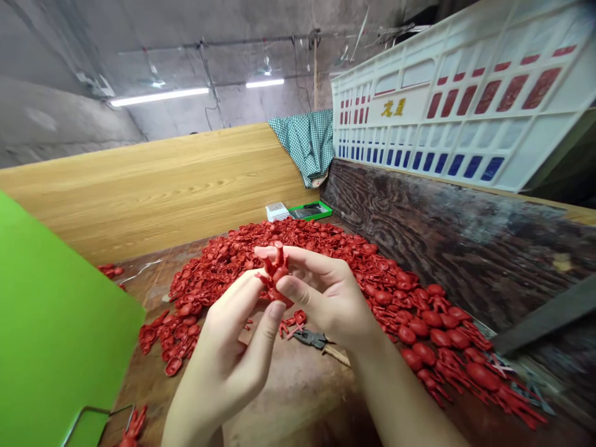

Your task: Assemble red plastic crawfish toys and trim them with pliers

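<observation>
Both my hands meet over the table and pinch one small red plastic piece (275, 273) between them. My left hand (228, 354) grips its lower end with thumb and fingertips. My right hand (321, 295) holds the upper part, fingers curled round it. Behind and to the right spreads a big heap of red plastic parts (372, 292). Below my hands lie small pliers (313, 338) and a loose red part (292, 323) on the brown table (298, 385).
A green board (51, 335) stands at the left. A wooden panel (153, 186) closes the back, a dark wooden wall (465, 242) the right. On top rests a white plastic crate (465, 93). A green tray (313, 211) and checked cloth (307, 143) sit far back.
</observation>
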